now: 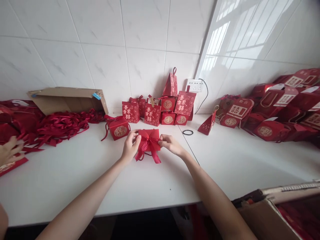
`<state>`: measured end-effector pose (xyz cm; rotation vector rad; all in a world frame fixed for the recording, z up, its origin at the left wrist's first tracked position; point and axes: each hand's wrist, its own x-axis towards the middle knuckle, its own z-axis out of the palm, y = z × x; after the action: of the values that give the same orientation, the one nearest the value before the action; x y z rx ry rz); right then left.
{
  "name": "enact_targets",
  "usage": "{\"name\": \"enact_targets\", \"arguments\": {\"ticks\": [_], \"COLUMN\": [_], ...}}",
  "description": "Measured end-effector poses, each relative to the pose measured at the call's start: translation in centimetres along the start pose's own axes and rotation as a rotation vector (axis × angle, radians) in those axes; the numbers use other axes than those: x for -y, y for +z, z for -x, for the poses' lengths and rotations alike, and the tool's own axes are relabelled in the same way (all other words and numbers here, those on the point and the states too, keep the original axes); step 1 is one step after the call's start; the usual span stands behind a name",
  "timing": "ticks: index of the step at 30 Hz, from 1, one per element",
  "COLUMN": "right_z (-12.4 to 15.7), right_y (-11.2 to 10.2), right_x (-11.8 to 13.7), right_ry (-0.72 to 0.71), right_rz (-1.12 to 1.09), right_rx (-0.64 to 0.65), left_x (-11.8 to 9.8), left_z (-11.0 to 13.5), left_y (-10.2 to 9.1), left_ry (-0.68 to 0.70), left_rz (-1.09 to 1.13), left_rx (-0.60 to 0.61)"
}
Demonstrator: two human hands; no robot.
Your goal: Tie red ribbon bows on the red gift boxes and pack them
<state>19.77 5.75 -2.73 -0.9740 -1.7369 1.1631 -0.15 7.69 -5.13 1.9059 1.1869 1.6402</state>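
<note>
In the middle of the white table a small red gift box (155, 136) sits between my two hands, with a red ribbon bow (149, 142) tied on it and ribbon tails hanging toward me. My left hand (131, 145) closes on the box's left side, with the thumb by the bow's left loop. On the other side, my right hand (170, 144) pinches the bow's right loop between thumb and fingers. Just behind my left hand stands another red gift box (119, 129) with a gold round print and a ribbon on top.
Several red boxes (168, 110) stand against the tiled wall. Red ribbons (63, 126) lie heaped by an open cardboard box (67, 101). More boxes (277, 103) pile up at right. A black ring (188, 132) lies nearby. Another person's hand (10, 151) is at far left.
</note>
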Motion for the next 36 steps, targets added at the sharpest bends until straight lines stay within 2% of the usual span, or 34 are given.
{"name": "enact_targets", "arguments": {"ticks": [9, 22, 29, 36], "right_z": [0.3, -0.1, -0.2, -0.2], "right_y": [0.3, 1.1, 0.5, 0.9], "right_x": [0.5, -0.2, -0.6, -0.3], "right_ry": [-0.034, -0.050, -0.029, -0.041], "right_rz": [0.048, -0.067, 0.010, 0.077], "right_rx": [0.015, 0.064, 0.066, 0.045], "left_x": [0.0, 0.4, 0.1, 0.3], "left_z": [0.1, 0.3, 0.3, 0.2], "left_y": [-0.5, -1.0, -1.2, -1.3], "left_ry": [0.015, 0.070, 0.082, 0.088], "left_rz": [0.014, 0.029, -0.006, -0.043], "left_rx": [0.035, 0.035, 0.046, 0.032]}}
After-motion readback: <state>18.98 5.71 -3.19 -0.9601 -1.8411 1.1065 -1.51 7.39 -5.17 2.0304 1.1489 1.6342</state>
